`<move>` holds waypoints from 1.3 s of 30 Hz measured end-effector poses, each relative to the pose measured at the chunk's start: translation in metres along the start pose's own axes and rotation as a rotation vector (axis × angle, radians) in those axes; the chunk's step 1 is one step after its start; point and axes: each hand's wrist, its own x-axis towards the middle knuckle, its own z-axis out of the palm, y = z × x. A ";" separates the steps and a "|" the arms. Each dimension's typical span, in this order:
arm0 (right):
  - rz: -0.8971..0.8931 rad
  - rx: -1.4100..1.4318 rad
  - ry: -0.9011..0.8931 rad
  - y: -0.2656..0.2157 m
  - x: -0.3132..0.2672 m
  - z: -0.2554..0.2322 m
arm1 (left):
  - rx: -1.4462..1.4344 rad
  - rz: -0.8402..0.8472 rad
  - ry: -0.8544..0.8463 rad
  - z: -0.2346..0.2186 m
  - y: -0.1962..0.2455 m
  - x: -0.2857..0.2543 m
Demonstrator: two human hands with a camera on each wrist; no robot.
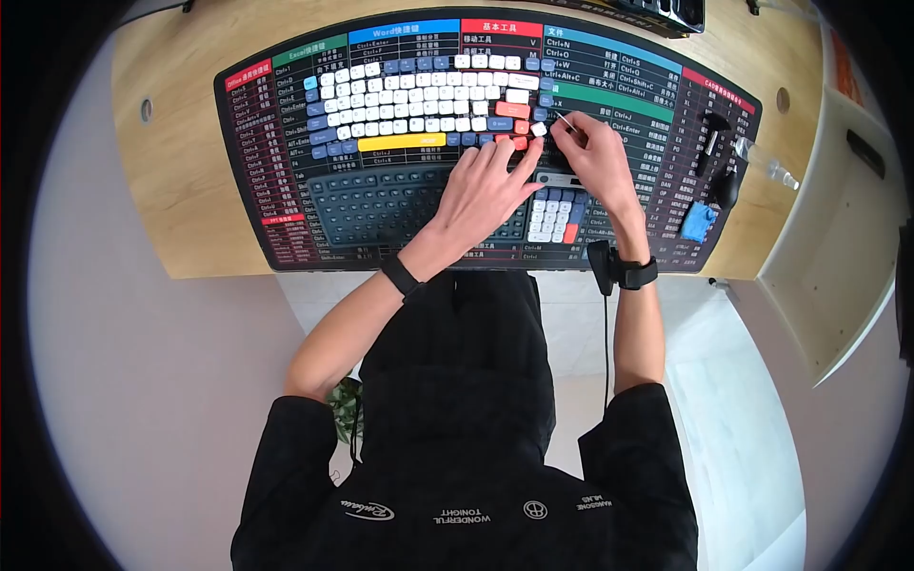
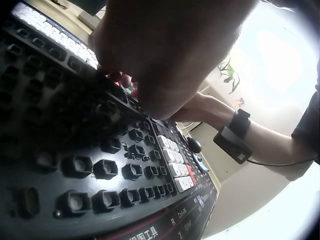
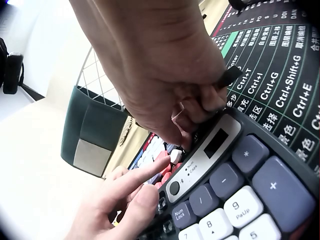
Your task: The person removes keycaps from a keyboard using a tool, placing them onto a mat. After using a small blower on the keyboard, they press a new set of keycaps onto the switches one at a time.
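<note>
While right hand pinches small black-ended tool, left hand, fingers spread, touches white square keycap; tool slip could scatter red plastic keycaps toward tabletop's far edge.

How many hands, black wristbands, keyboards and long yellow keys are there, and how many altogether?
Hands: 2
Black wristbands: 2
Keyboard: 1
Long yellow key: 1
Total: 6

White square plastic keycaps are lying behind a dark oblong keyboard. Both are overlying a curved black mat.
</note>
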 end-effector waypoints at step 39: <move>0.144 0.410 0.390 0.078 -0.097 0.004 | -0.386 0.036 -0.094 0.000 0.016 -0.059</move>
